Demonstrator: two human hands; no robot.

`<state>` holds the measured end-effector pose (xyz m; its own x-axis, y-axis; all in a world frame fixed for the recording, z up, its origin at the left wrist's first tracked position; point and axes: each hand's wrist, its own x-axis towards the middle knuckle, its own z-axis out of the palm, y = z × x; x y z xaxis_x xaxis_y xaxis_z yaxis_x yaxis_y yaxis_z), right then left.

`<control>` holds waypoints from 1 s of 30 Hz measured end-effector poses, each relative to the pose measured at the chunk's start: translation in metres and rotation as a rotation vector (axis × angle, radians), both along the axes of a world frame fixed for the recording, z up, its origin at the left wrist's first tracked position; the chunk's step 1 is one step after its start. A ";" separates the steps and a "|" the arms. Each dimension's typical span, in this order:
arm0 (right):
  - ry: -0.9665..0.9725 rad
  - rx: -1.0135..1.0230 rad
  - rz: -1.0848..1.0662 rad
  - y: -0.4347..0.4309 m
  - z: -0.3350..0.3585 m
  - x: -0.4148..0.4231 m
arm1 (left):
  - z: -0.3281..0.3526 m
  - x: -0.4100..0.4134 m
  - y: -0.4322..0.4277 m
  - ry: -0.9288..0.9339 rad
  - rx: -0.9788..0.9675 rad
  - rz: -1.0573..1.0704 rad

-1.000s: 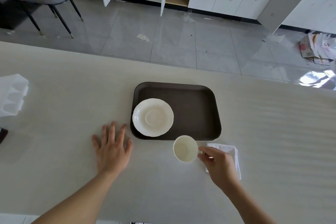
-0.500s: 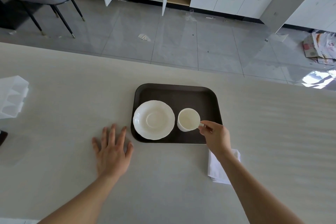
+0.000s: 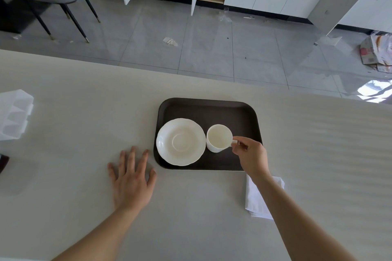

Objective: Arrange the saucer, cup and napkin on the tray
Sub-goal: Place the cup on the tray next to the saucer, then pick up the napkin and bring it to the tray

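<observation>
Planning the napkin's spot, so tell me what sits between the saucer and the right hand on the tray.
In the head view, the white cup stands on the dark tray between the saucer and the right hand, whose fingers pinch its handle.

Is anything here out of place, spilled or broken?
Nothing is spilled or broken. The napkin lies on the counter, off the tray, partly under the right forearm. The cup, held at its handle by the right hand, stands beside the saucer, not on it.
</observation>
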<state>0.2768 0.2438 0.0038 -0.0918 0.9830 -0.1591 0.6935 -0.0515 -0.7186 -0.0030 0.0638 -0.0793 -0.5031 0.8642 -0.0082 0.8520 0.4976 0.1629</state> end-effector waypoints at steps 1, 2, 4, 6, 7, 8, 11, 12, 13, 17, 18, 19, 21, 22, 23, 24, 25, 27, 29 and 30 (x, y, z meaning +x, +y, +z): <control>0.005 -0.004 0.002 0.000 0.000 0.000 | 0.000 0.000 0.000 0.000 0.000 -0.001; 0.010 -0.008 0.006 0.000 0.001 -0.001 | -0.001 0.000 0.000 0.001 -0.002 -0.002; 0.014 -0.023 0.019 -0.001 0.002 -0.001 | -0.001 -0.001 0.000 0.007 -0.010 -0.003; 0.022 -0.059 0.019 -0.003 0.004 0.001 | 0.000 -0.001 0.000 0.007 -0.011 0.001; 0.036 -0.081 0.005 -0.004 0.005 0.003 | 0.000 -0.001 0.000 0.006 -0.012 0.002; 0.053 -0.098 -0.019 -0.006 0.006 0.008 | 0.000 0.000 0.000 0.004 -0.016 0.003; 0.029 -0.096 -0.121 -0.017 0.009 0.034 | 0.003 0.000 0.001 -0.003 -0.024 0.008; -0.009 -0.085 -0.153 -0.023 0.010 0.046 | 0.003 0.000 0.001 -0.007 -0.025 0.010; -0.054 -0.073 -0.180 -0.029 0.010 0.059 | 0.004 0.000 0.001 -0.011 -0.027 0.011; -0.296 -0.018 -0.274 -0.060 0.006 0.106 | 0.005 0.000 -0.001 -0.016 -0.019 0.006; -0.347 -0.022 -0.300 -0.067 0.005 0.114 | 0.005 0.000 0.000 -0.016 -0.021 0.007; -0.392 -0.045 -0.316 -0.073 0.003 0.119 | 0.005 0.000 0.000 -0.017 -0.020 0.008; -0.464 -0.150 -0.321 -0.082 -0.001 0.123 | 0.005 0.000 0.000 -0.021 -0.012 0.008; -0.491 -0.207 -0.312 -0.084 -0.002 0.122 | 0.004 0.000 0.000 -0.022 -0.010 0.007; -0.513 -0.250 -0.297 -0.086 -0.003 0.120 | 0.004 0.000 0.000 -0.023 -0.010 0.007; -0.532 -0.271 -0.279 -0.087 -0.004 0.118 | 0.004 0.000 0.000 -0.024 -0.012 0.009; -0.550 -0.272 -0.261 -0.089 -0.005 0.116 | 0.004 0.000 0.001 -0.026 -0.014 0.012; -0.574 -0.252 -0.250 -0.090 -0.008 0.113 | 0.005 0.001 0.001 -0.035 -0.009 0.016; -0.569 -0.241 -0.273 -0.088 -0.010 0.112 | 0.006 0.002 0.001 -0.043 0.003 0.019; -0.553 -0.251 -0.292 -0.087 -0.010 0.112 | 0.006 0.002 0.001 -0.043 0.006 0.020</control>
<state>0.3884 0.1568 -0.0063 0.3329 0.8821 -0.3332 0.8882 -0.4121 -0.2035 -0.0010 0.0644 -0.0730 -0.5199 0.8539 -0.0255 0.8338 0.5137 0.2023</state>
